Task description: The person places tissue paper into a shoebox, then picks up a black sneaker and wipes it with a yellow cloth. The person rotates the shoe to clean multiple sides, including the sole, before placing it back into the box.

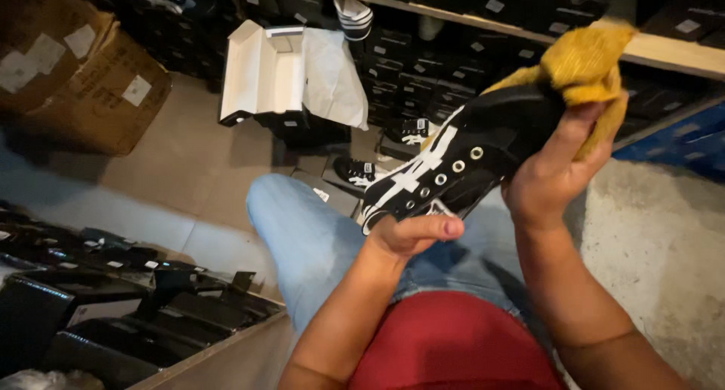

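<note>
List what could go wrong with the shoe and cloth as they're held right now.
1. The left hand grips only the toe end of the black shoe, held in mid-air over the knee; it might slip and drop onto the floor.
2. The yellow cloth, bunched in the right hand, could snag on the metal eyelets.
3. Another shoe lies on the floor just below; a fall could knock it.

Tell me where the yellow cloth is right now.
In the head view, upper right: the yellow cloth is bunched in the right hand, pressed on the black sneaker that the left hand supports.
</note>
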